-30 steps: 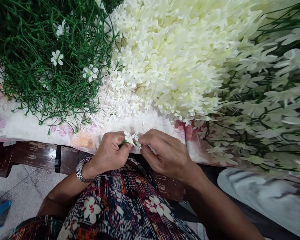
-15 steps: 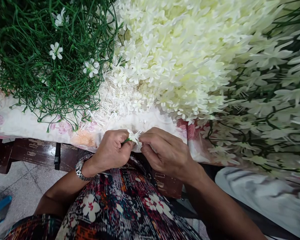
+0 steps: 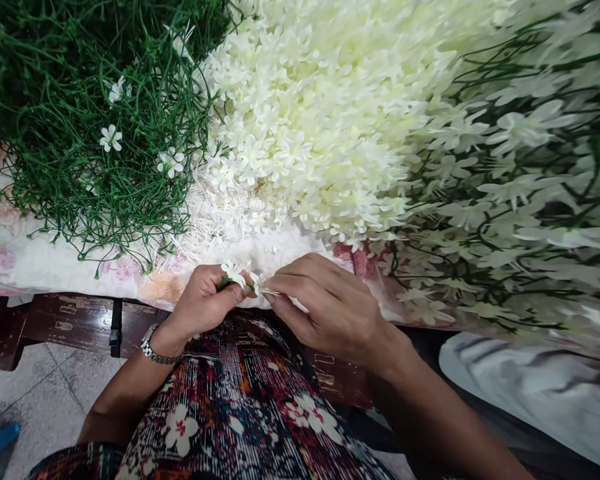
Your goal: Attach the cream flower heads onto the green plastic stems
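Being pinched between thumb and forefinger of the left hand (image 3: 204, 301): one thin green sprig (image 3: 224, 283), with a small white blossom (image 3: 231, 271) seated at its tip. The grip is being pressed together low on the sprig, seemingly so that the tip is being left free and steady.

Being held against that tip by the right hand (image 3: 325, 307): a second white blossom (image 3: 257, 284). Its grip is being closed on the blossom at the fingertips, the other fingers being curled under. Both hands are being held close together just over the near edge of the desk (image 3: 70, 319), above the lap, probably so that such small parts are being handled close to the eye.

Being stocked on a floral cloth (image 3: 45, 259) across the desk:
- Far left: a tangle of bare green stems (image 3: 80, 160).
- Centre: a heap of loose cream blossoms (image 3: 320, 120).
- Just near the heap: a scatter of fine white filaments (image 3: 215, 215).
- Right: finished sprays (image 3: 520, 200), set all over with blossoms.

Each kind is being laid apart yet within reach, apparently so that pieces are being picked without sorting.

Being worn on the left wrist: a metal watch (image 3: 153, 347).
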Action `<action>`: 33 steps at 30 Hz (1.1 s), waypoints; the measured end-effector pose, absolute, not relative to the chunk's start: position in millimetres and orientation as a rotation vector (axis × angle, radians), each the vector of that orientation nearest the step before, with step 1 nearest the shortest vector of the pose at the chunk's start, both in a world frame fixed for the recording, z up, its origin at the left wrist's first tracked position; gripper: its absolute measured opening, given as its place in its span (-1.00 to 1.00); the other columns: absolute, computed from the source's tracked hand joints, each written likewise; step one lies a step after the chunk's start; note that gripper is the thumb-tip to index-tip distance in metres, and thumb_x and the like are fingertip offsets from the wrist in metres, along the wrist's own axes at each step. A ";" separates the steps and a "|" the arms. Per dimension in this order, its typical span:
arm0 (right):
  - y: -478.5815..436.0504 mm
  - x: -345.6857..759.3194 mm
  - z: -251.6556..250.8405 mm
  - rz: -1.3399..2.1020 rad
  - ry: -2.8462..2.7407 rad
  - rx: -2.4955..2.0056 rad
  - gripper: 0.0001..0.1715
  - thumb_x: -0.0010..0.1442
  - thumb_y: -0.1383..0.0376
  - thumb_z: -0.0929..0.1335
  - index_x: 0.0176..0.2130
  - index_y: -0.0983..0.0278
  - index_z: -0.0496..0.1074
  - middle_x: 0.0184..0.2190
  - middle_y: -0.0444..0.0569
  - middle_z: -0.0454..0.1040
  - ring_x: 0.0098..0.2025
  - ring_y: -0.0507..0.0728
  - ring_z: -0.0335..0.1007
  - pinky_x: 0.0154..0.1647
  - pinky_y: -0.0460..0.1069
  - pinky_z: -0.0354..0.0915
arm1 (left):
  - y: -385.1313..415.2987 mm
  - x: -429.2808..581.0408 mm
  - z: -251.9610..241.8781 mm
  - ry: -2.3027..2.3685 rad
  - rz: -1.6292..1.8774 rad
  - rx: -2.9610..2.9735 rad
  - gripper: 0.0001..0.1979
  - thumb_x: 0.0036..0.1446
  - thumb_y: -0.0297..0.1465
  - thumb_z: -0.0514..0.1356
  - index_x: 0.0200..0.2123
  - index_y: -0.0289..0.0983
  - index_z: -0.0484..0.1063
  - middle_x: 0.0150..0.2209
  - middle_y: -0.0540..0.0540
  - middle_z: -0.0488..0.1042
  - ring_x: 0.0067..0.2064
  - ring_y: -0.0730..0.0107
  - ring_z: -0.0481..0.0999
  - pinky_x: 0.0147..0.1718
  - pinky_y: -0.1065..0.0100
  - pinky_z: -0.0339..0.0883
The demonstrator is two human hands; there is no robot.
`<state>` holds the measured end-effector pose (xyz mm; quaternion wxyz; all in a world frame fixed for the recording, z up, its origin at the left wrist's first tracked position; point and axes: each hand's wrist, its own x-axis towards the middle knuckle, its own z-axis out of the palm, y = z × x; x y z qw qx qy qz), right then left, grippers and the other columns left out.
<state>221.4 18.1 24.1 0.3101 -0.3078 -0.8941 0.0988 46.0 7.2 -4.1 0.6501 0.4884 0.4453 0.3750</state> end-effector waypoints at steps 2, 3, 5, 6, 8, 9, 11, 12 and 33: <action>18.7 219.5 26.7 0.238 -2.390 -0.788 -0.83 0.04 0.48 0.28 -0.28 0.32 0.28 -0.46 -0.04 0.38 -0.37 0.03 0.25 -0.35 -0.04 0.27 | 7.0 45.4 -3.6 1.020 0.834 1.098 -0.81 -0.07 -0.36 0.15 -0.61 -0.34 0.30 -0.64 0.04 0.25 -0.58 0.60 0.19 -0.57 0.50 0.13; 18.9 218.7 27.8 0.225 -2.412 -0.778 -0.85 0.05 0.47 0.28 -0.29 0.32 0.29 -0.46 -0.05 0.37 -0.38 0.03 0.24 -0.36 -0.04 0.26 | 6.9 45.2 -3.6 1.027 0.827 1.103 -0.80 -0.06 -0.35 0.15 -0.62 -0.34 0.29 -0.65 0.05 0.23 -0.58 0.60 0.18 -0.57 0.49 0.12; 18.9 217.3 29.4 0.200 -2.447 -0.767 -0.89 0.06 0.46 0.27 -0.32 0.31 0.30 -0.49 -0.06 0.36 -0.40 0.03 0.23 -0.37 -0.04 0.25 | 6.7 44.8 -3.9 1.035 0.816 1.122 -0.78 -0.06 -0.33 0.13 -0.63 -0.34 0.28 -0.65 0.05 0.20 -0.59 0.60 0.15 -0.58 0.48 0.10; 18.7 216.9 29.9 0.191 -2.460 -0.766 -0.91 0.07 0.45 0.26 -0.34 0.32 0.30 -0.50 -0.06 0.35 -0.40 0.03 0.22 -0.38 -0.04 0.25 | 6.7 44.8 -4.0 1.033 0.814 1.133 -0.78 -0.06 -0.33 0.13 -0.63 -0.34 0.27 -0.65 0.05 0.19 -0.58 0.60 0.14 -0.59 0.48 0.09; 18.4 216.8 30.1 0.171 -2.478 -0.754 -0.93 0.07 0.45 0.26 -0.36 0.32 0.30 -0.53 -0.07 0.34 -0.40 0.03 0.23 -0.39 -0.04 0.24 | 6.9 44.8 -3.8 1.025 0.815 1.160 -0.78 -0.06 -0.34 0.12 -0.64 -0.33 0.24 -0.66 0.06 0.16 -0.58 0.60 0.12 -0.59 0.48 0.06; 18.2 217.0 29.8 0.158 -2.488 -0.747 -0.93 0.08 0.45 0.26 -0.36 0.33 0.30 -0.53 -0.07 0.33 -0.39 0.04 0.23 -0.39 -0.04 0.24 | 7.1 44.9 -3.3 1.023 0.819 1.179 -0.77 -0.06 -0.34 0.11 -0.65 -0.33 0.22 -0.66 0.07 0.14 -0.59 0.61 0.10 -0.59 0.48 0.04; 17.9 217.4 28.7 0.148 -2.511 -0.743 -0.93 0.08 0.45 0.25 -0.35 0.33 0.30 -0.53 -0.06 0.33 -0.38 0.05 0.24 -0.38 -0.03 0.25 | 7.5 45.4 -1.8 1.021 0.822 1.221 -0.75 -0.05 -0.36 0.09 -0.68 -0.31 0.18 -0.67 0.08 0.09 -0.60 0.61 0.06 -0.60 0.48 0.01; 17.8 217.5 27.9 0.156 -2.517 -0.750 -0.92 0.09 0.45 0.25 -0.34 0.34 0.29 -0.52 -0.06 0.33 -0.37 0.05 0.24 -0.37 -0.03 0.25 | 7.7 45.8 -0.9 1.022 0.821 1.238 -0.76 -0.05 -0.38 0.08 -0.69 -0.31 0.17 -0.68 0.09 0.08 -0.60 0.61 0.06 -0.61 0.49 0.00; 17.9 211.8 10.9 0.239 -2.396 -0.786 -0.81 0.04 0.55 0.23 -0.32 0.32 0.20 -0.49 -0.05 0.30 -0.38 0.03 0.21 -0.37 -0.04 0.28 | 7.0 52.3 -1.9 1.076 0.893 1.325 -0.85 -0.11 -0.53 0.01 -0.67 -0.32 0.18 -0.66 0.08 0.14 -0.58 0.61 0.11 -0.58 0.52 0.05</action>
